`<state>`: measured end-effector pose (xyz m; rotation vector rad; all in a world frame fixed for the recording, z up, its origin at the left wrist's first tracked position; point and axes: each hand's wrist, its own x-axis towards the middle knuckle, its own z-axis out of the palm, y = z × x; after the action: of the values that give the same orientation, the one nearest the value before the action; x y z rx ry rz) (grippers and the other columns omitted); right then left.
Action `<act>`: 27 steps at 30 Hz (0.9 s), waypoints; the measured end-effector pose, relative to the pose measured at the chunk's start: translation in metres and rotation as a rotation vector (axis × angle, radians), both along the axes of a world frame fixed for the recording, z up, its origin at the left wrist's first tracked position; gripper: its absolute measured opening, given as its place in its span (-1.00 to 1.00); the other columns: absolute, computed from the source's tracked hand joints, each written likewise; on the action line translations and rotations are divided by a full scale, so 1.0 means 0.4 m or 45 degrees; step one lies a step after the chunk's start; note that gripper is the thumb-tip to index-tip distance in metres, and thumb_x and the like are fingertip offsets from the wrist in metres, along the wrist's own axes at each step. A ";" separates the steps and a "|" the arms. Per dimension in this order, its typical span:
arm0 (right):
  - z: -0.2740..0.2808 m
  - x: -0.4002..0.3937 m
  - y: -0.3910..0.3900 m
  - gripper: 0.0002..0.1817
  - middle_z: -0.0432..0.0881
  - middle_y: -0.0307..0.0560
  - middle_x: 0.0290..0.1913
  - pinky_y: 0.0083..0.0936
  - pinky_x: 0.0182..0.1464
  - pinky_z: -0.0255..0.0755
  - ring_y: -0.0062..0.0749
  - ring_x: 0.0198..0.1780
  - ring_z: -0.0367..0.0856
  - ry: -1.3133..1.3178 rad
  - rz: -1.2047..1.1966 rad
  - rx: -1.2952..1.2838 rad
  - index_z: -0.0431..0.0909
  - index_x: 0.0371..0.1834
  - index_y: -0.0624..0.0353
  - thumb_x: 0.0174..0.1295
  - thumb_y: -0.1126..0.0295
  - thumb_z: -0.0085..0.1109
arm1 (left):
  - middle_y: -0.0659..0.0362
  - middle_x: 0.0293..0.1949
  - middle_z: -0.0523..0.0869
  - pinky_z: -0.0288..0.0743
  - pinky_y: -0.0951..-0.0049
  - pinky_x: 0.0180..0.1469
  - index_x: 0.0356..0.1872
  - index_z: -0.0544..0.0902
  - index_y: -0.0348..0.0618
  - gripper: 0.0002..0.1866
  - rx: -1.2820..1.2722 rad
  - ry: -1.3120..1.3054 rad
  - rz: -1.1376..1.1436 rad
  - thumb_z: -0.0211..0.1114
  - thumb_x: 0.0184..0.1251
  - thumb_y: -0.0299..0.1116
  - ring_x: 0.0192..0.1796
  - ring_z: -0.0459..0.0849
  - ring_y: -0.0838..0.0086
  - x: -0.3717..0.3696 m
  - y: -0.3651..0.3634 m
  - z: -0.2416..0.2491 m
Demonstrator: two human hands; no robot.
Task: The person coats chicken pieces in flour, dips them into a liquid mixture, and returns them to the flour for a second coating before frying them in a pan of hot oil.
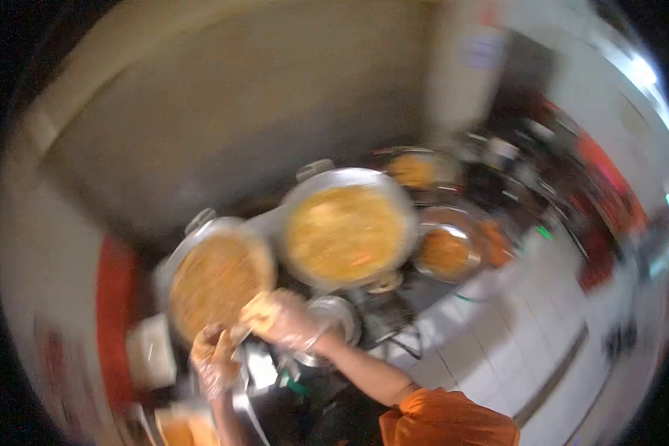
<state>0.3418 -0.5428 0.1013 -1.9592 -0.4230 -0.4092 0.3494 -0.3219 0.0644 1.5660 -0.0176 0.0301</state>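
Observation:
My right hand point(284, 321), in a clear plastic glove, is closed around a pale yellowish lump of food point(259, 312) at the front right rim of the left pan; blur hides what kind it is. Close beside it, my left hand point(215, 360) is also gloved and has brownish smears on its fingers. Its fingers are bent but apart, and I see nothing plainly held in them. The left pan point(265, 249) is filled with a brown, grainy mass point(219, 279). To its right, a large wok point(407, 223) holds bubbling yellow oil point(349, 234) with pieces of food.
A metal pot point(342, 316) stands just right of my right hand. Bowls of orange-brown food point(446, 251) and yellow food point(412, 171) are farther right. A white container point(152, 353) sits at left, with a tray of orange food point(189, 430) below. White floor tiles point(490, 320) lie right.

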 end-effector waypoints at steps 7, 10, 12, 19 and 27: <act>0.024 -0.040 0.640 -0.77 0.73 0.04 -0.18 -0.24 0.02 0.54 -0.07 -0.11 0.69 0.039 1.106 -0.163 0.70 -0.25 0.17 0.17 0.25 0.28 | 0.14 -0.02 0.64 0.52 0.39 0.08 0.14 0.51 -0.28 -0.57 0.164 0.035 1.292 0.38 0.27 -0.43 -0.02 0.63 0.40 -0.570 0.597 -0.140; -0.149 -0.078 0.924 -0.71 0.72 0.14 -0.18 -0.21 -0.01 0.56 -0.01 -0.10 0.69 -0.025 1.482 -0.536 0.70 -0.22 0.15 0.02 0.24 0.38 | 0.13 0.00 0.62 0.57 0.42 -0.16 0.24 0.44 -0.25 -0.44 0.058 0.419 1.573 0.44 0.25 -0.37 -0.13 0.66 0.38 -0.715 0.630 -0.139; -0.285 -0.093 1.119 -0.66 0.71 0.18 -0.17 -0.18 -0.01 0.55 0.03 -0.09 0.68 0.004 1.673 -1.130 0.70 -0.19 0.15 -0.05 0.26 0.41 | 0.14 -0.04 0.63 0.55 0.41 -0.25 0.22 0.45 -0.22 -0.45 -0.195 0.463 1.518 0.45 0.24 -0.38 -0.18 0.66 0.39 -0.763 0.679 -0.230; -0.602 -0.099 1.184 -0.65 0.72 0.20 -0.21 -0.18 -0.16 0.51 -0.02 -0.23 0.66 0.079 2.015 -1.516 0.74 -0.24 0.20 -0.04 0.20 0.39 | 0.13 -0.13 0.65 0.51 0.30 -0.36 0.10 0.51 -0.14 -0.55 -1.087 0.698 1.496 0.46 0.25 -0.29 -0.22 0.62 0.37 -0.754 0.683 -0.310; -0.499 -0.178 1.224 -0.59 0.69 0.15 -0.45 -0.16 -0.34 0.49 -0.18 -0.47 0.63 0.503 1.630 -1.185 0.71 -0.38 0.32 -0.02 0.10 0.39 | 0.17 -0.14 0.68 0.57 0.18 -0.21 0.06 0.61 -0.12 -0.59 -1.125 0.651 1.310 0.42 0.28 -0.15 -0.13 0.62 0.34 -0.653 0.826 -0.449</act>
<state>0.2705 -0.0532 -0.0981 -2.0326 -1.6327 1.1463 0.0884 0.0084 -0.1151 0.5316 1.0620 0.3885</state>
